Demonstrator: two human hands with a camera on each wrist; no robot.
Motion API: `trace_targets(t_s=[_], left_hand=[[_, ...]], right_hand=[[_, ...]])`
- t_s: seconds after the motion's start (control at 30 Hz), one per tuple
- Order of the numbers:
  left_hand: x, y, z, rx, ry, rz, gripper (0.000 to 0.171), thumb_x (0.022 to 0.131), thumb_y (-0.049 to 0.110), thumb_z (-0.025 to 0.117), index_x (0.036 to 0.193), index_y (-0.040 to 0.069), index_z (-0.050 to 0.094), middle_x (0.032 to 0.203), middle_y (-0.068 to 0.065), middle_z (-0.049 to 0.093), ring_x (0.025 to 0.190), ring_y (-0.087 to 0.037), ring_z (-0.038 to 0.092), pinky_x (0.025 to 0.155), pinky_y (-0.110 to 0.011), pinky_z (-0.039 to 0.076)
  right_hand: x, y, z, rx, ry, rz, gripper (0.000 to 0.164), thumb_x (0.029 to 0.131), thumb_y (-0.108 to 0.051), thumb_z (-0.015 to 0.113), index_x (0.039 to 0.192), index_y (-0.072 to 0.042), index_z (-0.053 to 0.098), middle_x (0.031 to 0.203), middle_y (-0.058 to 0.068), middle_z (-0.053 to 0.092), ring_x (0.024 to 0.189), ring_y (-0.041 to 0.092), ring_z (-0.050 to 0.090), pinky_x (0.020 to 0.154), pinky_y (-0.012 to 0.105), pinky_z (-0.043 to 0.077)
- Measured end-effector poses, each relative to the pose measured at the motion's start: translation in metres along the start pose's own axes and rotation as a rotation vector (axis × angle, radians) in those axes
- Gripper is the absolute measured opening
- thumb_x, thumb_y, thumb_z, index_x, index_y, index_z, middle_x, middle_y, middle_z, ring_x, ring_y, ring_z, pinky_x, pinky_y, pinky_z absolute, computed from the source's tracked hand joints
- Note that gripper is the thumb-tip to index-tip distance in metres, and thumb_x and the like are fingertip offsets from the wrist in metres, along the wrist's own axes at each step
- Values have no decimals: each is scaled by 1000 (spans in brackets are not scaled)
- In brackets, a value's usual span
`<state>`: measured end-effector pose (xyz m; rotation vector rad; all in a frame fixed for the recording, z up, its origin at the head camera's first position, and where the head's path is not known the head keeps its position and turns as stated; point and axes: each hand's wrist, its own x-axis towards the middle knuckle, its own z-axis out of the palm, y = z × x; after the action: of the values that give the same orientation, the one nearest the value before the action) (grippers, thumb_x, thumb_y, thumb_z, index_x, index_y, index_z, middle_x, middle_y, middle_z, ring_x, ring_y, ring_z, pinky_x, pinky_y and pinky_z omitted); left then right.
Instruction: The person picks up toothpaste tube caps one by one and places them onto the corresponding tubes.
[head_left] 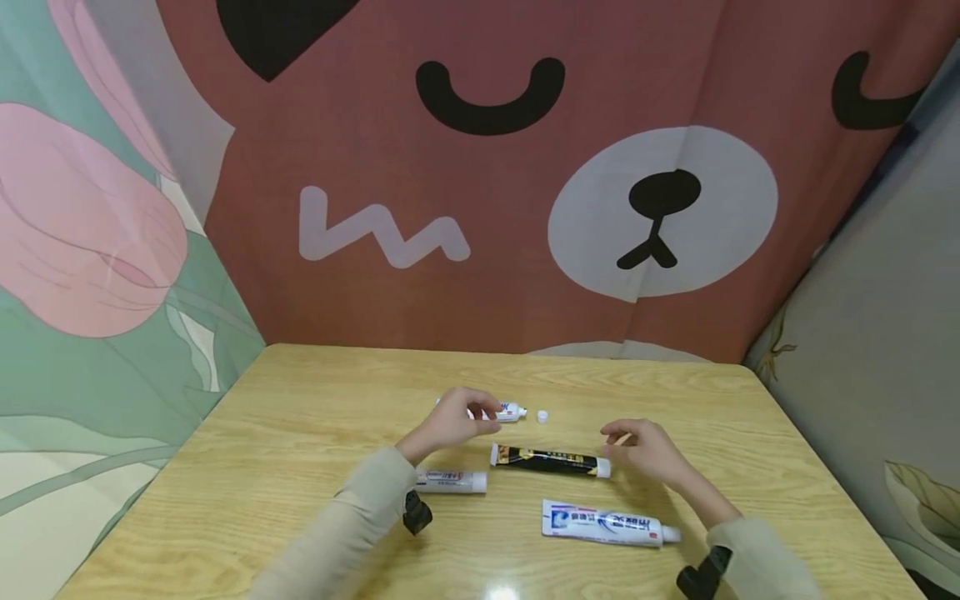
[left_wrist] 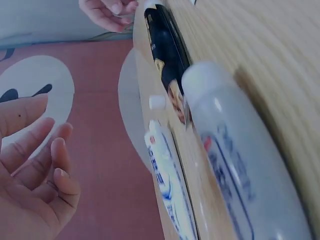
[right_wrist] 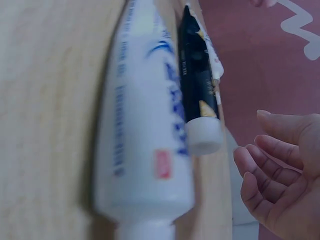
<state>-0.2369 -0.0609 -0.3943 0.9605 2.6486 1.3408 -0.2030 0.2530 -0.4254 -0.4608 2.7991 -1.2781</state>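
Note:
My left hand (head_left: 453,419) hovers over the table's middle, fingers loosely bent and holding nothing. Behind it lies an uncapped white-and-blue toothpaste tube (head_left: 510,412), partly hidden by the hand in the head view. Its small white cap (head_left: 542,416) sits apart, just right of the nozzle. My right hand (head_left: 643,450) hangs relaxed and holds nothing, near the white cap end of a black-and-gold toothpaste tube (head_left: 551,461). Closer to me lies a larger white-and-blue toothpaste tube (head_left: 602,524). A grey-white tube (head_left: 452,482) rests beside my left forearm, which covers its far end.
All the tubes lie flat on a light wooden table (head_left: 300,433). A printed cloth (head_left: 495,308) with a bear face hangs behind the table's back edge. More patterned cloth hangs on the left and right sides.

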Motion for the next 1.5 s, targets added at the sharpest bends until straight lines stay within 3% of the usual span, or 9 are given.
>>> trace_targets(t_s=[0.4,0.6,0.7,0.83,1.1,1.33,1.5], left_hand=[[-1,-35,-36,82,-48,36,34,76,9,73,107,0,61,78,1,63,69,-11,56,64,-27,46],[5,-54,-46,118,-97,20,39,75,9,74,110,0,60,85,-10,65,81,-28,58,71,-32,46],[10,-62,-48,124,-124,12,42,73,9,75,112,-1,60,89,-15,65,84,-31,58,73,-33,45],[18,-76,-52,164,-168,14,45,72,10,76,112,-2,59,90,-15,65,81,-27,56,70,-32,43],[33,-90,-56,138,-257,-95,47,74,10,75,117,0,58,101,-14,61,86,-30,50,69,-35,40],[40,-106,-49,130,-282,-123,49,68,8,79,113,1,61,99,-11,60,82,-26,51,67,-30,41],[42,-114,-43,149,-282,-194,52,65,12,82,112,6,62,98,-6,58,79,-19,48,68,-30,41]], right_hand=[[32,-16,0,3,-8,16,33,84,-12,65,112,6,60,87,6,60,72,17,58,61,31,47],[48,-14,4,14,-33,2,33,84,-9,65,112,7,59,86,6,60,70,16,57,60,34,47],[55,-11,6,20,-47,-21,33,83,-8,65,111,8,59,85,6,60,71,17,58,61,35,48],[63,-9,9,-9,-58,-44,34,81,-7,67,110,9,59,86,8,61,74,19,57,62,32,48],[81,-8,16,-26,-67,-55,35,79,-6,68,109,11,59,86,12,62,75,22,58,60,29,47],[90,-9,27,-15,-112,-32,41,78,-10,70,112,9,58,90,14,61,75,20,58,60,29,47],[97,-8,34,-42,-134,-38,45,76,-12,73,113,8,58,90,13,60,80,22,56,63,31,46]])
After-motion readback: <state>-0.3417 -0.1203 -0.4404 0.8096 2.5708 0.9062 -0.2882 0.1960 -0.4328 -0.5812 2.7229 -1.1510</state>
